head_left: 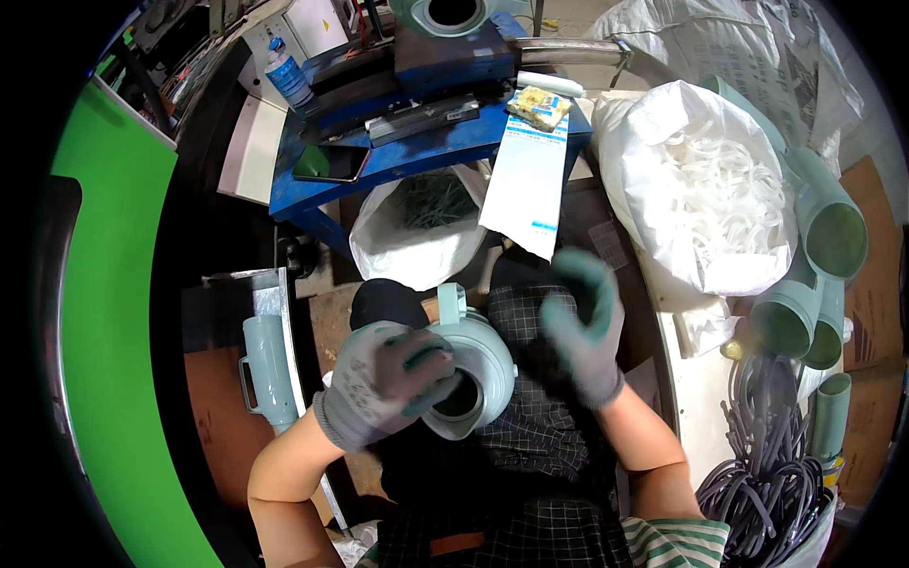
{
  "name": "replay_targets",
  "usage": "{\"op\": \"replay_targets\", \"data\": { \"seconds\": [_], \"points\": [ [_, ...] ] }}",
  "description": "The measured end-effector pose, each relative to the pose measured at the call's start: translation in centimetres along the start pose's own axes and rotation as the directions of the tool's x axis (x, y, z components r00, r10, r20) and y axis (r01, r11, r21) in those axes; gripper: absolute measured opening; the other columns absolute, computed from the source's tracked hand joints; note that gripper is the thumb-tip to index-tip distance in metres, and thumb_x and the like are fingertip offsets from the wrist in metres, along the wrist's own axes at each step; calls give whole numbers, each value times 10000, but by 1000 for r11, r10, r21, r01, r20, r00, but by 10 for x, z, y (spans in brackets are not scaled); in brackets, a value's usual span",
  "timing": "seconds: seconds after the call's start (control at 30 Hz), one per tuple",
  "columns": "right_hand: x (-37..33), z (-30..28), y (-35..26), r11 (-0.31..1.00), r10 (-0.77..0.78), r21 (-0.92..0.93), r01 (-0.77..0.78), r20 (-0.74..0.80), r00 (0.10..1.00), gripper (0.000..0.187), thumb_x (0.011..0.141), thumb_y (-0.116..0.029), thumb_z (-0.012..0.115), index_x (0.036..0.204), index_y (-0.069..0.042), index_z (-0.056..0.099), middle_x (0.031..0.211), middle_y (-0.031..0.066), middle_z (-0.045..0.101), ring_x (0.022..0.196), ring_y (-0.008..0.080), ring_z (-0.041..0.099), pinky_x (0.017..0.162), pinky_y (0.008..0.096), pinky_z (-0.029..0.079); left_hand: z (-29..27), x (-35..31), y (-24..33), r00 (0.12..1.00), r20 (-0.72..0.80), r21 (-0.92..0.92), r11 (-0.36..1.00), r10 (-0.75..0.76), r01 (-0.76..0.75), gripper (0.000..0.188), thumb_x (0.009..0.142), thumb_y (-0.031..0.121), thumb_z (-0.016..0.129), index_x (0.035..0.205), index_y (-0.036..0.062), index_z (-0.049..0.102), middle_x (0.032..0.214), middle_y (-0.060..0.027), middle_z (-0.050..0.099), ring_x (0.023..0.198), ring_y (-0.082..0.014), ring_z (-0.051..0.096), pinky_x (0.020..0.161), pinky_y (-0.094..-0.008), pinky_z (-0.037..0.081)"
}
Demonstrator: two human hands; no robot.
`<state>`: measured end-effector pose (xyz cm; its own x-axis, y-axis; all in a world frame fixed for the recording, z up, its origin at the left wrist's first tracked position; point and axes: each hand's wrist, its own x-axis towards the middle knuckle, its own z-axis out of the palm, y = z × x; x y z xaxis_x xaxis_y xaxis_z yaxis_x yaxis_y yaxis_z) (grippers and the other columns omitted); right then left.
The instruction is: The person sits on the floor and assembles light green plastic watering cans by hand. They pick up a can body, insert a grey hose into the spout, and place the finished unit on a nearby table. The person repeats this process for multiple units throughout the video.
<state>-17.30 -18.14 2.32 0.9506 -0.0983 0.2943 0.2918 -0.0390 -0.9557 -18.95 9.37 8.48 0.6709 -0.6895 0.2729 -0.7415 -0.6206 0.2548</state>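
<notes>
A pale green plastic jug body (494,379) with a round dark opening stands between my thighs, its handle pointing away from me. My left hand (386,379), in a grey glove with green patches, has its fingers curled over the jug's left rim. Those fingertips are partly smeared, and the thumb is hard to make out. To the right, clear of the jug, my gloved right hand (589,327) is raised above my right thigh. It is blurred by motion, with thumb and fingers apart and nothing visible between them.
A blue bench (379,168) ahead carries a phone (331,163), a water bottle (289,74) and a label sheet (532,170). Below sits a white sack (402,254). At right are a bag of white rings (653,218), green jug bodies (838,213) and grey straps (757,483). Another jug (272,364) lies left.
</notes>
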Motion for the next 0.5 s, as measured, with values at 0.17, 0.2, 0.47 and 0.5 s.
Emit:
{"op": "replay_targets", "data": {
  "seconds": [0.17,0.2,0.47,0.5],
  "points": [
    [69,-32,125,839,467,350,-416,-70,882,484,897,-94,827,1296,88,623,1145,136,715,973,155,689,855,255,565,4,50,-18,980,-181,-260,965,-81,32,463,755,232,902,1169,116,732,1181,-103,700,1085,-318,681,941,-438,550],
    [75,-28,130,763,529,454,-460,-30,848,412,890,-66,825,1236,93,668,1084,132,744,929,153,704,836,256,572,3,62,-19,980,-185,-190,981,-73,37,444,776,233,890,1174,115,730,1196,-105,696,1116,-326,670,952,-450,547],
    [82,-14,133,750,478,551,-366,-69,875,247,895,27,762,1131,82,714,1020,116,755,878,157,719,810,278,595,95,170,-80,969,-245,-18,999,31,-37,321,870,309,782,1136,136,735,1210,-77,684,1146,-305,625,1063,-466,470],
    [82,-13,138,752,461,554,-358,-53,886,246,896,29,758,1131,84,715,1020,115,755,879,156,719,815,277,594,107,180,-87,976,-215,21,999,43,-39,293,868,310,779,1106,144,738,1190,-68,687,1132,-299,626,1064,-461,469]
  ]
}}
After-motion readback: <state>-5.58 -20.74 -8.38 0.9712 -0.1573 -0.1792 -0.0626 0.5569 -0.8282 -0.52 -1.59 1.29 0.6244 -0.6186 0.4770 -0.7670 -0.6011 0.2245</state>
